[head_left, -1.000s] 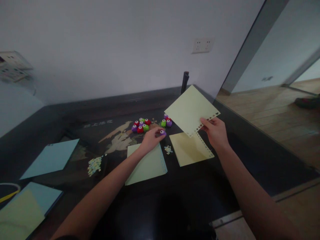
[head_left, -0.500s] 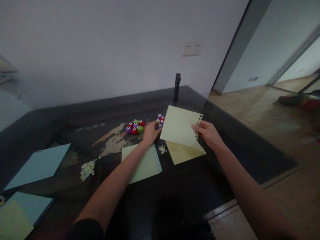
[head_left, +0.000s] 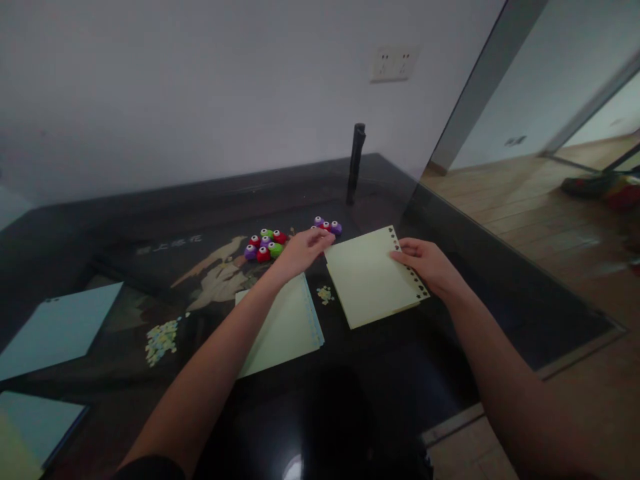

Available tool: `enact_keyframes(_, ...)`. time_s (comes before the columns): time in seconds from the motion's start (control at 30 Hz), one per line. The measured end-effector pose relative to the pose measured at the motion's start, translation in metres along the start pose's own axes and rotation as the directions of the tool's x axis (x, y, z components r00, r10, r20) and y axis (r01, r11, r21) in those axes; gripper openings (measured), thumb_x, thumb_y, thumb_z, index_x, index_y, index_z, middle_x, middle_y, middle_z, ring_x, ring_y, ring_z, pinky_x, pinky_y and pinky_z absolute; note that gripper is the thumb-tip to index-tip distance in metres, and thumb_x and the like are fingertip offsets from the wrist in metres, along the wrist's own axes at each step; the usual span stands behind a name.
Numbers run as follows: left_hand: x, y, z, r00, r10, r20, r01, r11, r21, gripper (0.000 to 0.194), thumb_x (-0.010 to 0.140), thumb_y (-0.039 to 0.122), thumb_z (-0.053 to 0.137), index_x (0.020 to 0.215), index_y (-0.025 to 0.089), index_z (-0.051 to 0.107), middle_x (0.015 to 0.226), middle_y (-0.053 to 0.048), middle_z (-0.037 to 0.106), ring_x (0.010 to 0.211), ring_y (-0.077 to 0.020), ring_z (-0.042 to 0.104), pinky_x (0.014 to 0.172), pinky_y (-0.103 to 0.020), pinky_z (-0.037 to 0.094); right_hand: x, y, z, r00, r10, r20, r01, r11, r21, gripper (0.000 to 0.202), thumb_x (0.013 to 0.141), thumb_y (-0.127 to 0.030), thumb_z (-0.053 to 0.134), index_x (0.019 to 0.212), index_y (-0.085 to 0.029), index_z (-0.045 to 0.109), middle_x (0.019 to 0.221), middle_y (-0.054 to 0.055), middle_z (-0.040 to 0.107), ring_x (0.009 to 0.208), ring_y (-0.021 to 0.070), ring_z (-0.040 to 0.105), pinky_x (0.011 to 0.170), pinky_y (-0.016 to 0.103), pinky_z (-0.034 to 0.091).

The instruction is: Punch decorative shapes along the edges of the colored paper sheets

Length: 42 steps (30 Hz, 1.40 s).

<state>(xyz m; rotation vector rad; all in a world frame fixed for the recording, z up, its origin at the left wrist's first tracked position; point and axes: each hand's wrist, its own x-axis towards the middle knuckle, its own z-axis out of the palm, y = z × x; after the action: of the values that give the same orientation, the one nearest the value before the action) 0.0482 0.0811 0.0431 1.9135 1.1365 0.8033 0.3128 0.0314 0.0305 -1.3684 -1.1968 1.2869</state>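
Note:
A pale yellow-green sheet of paper (head_left: 373, 270) lies over another yellowish sheet, almost lined up with it. Small shaped holes run along its right edge. My right hand (head_left: 425, 263) pinches that edge, thumb on top. At the upper left corner, my left hand (head_left: 306, 250) has its thumb and fingers closed at the paper. Just beyond my left fingertips sit several small purple and red pieces with eye-like tops (head_left: 334, 228). Another cluster of red, green and purple eye-topped pieces (head_left: 265, 247) stands left of that hand.
A pale green paper stack (head_left: 283, 327) with a punched bluish edge lies under my left forearm. Paper bits form a small pile (head_left: 325, 295) and a larger pile (head_left: 163, 340). Blue sheets (head_left: 65, 327) lie at left. A black upright cylinder (head_left: 355, 160) stands at the back.
The upper sheet has turned and come down flat over the yellowish one. My left hand has moved from the eye-topped pieces to the sheet's corner. My right hand keeps its hold.

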Motion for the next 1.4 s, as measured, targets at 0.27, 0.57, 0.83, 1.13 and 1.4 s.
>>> enact_keyframes(0.27, -0.005, -0.007, 0.022, 1.0, -0.006, -0.018, 0.008, 0.994, 0.107, 0.011, 0.075, 0.019, 0.062, 0.085, 0.015, 0.065, 0.07, -0.002, 0.064, 0.065, -0.0139, 0.059, 0.061, -0.025, 0.046, -0.003, 0.0, -0.002, 0.999, 0.028, -0.027, -0.032, 0.985, -0.168, 0.029, 0.064, -0.033, 0.074, 0.087, -0.018, 0.064, 0.071, 0.003, 0.07, 0.054, 0.0151, 0.061, 0.05, 0.027, 0.046)
enact_keyframes(0.57, -0.004, -0.028, 0.041, 0.993, 0.093, -0.073, -0.065, 0.944, 0.323, 0.011, 0.077, 0.019, 0.061, 0.087, 0.019, 0.065, 0.073, 0.0, 0.065, 0.066, -0.0147, 0.059, 0.062, -0.026, 0.042, 0.008, 0.015, -0.004, 0.995, -0.096, -0.027, 0.06, 0.791, -0.609, 0.029, 0.071, -0.031, 0.064, 0.096, -0.016, 0.063, 0.062, 0.003, 0.067, 0.053, 0.0179, 0.059, 0.049, 0.029, 0.042)
enact_keyframes(0.83, -0.003, -0.035, 0.043, 0.995, 0.095, -0.041, -0.069, 0.905, 0.42, 0.009, 0.077, 0.019, 0.061, 0.085, 0.019, 0.065, 0.074, -0.001, 0.062, 0.068, -0.0166, 0.057, 0.064, -0.028, 0.042, 0.015, 0.025, 0.002, 0.98, -0.196, -0.039, 0.093, 0.621, -0.778, 0.028, 0.07, -0.027, 0.064, 0.097, -0.016, 0.064, 0.06, 0.0, 0.062, 0.055, 0.0164, 0.055, 0.055, 0.028, 0.038)
enact_keyframes(1.13, -0.005, -0.035, 0.045, 0.994, 0.106, -0.021, -0.084, 0.887, 0.454, 0.011, 0.077, 0.02, 0.061, 0.088, 0.019, 0.064, 0.078, -0.002, 0.058, 0.073, -0.0176, 0.056, 0.068, -0.028, 0.043, 0.014, 0.028, 0.004, 0.969, -0.245, -0.027, 0.112, 0.538, -0.835, 0.03, 0.072, -0.026, 0.061, 0.102, -0.019, 0.062, 0.06, -0.002, 0.057, 0.056, 0.0155, 0.053, 0.057, 0.028, 0.037)
enact_keyframes(1.4, -0.007, -0.019, 0.041, 0.975, 0.215, -0.062, -0.165, 0.877, 0.451, 0.011, 0.079, 0.019, 0.061, 0.089, 0.018, 0.064, 0.094, -0.006, 0.06, 0.086, -0.0196, 0.056, 0.076, -0.031, 0.045, 0.002, 0.019, 0.013, 0.935, -0.35, -0.051, 0.073, 0.331, -0.941, 0.039, 0.073, -0.031, 0.062, 0.111, -0.025, 0.058, 0.092, 0.007, 0.056, 0.074, 0.0214, 0.054, 0.055, 0.029, 0.032)
